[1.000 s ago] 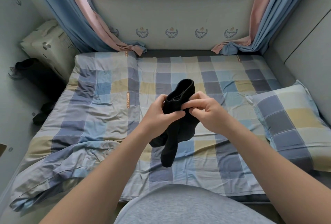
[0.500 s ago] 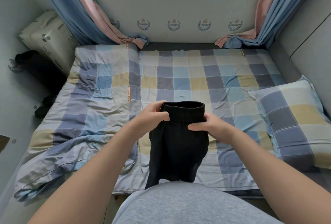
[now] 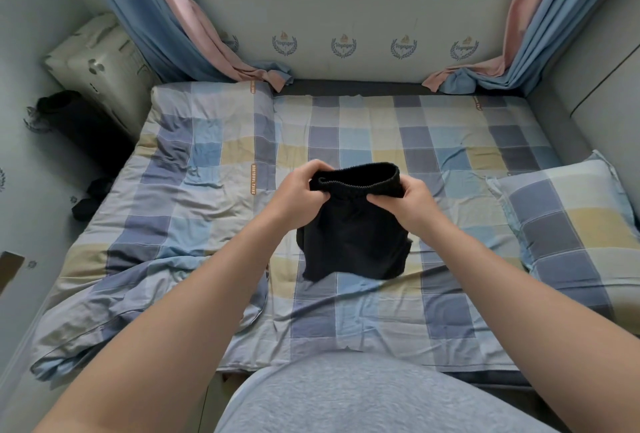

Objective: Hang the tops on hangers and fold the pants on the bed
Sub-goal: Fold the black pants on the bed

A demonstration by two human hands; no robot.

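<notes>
A pair of black shorts with an elastic waistband hangs over the middle of the checked bed. My left hand grips the left end of the waistband and my right hand pinches its right end, so the waistband is stretched open between them. The lower hem of the shorts touches the sheet. No hangers or tops are in view.
A checked quilt lies bunched along the bed's left side. A matching pillow sits at the right. A pale suitcase and dark items fill the gap at the left wall. Curtains hang at both sides of the window.
The bunched shorts have been spread out by the waistband, my hands have moved apart, and the shorts have been carried forward and lowered until the hem meets the bed.
</notes>
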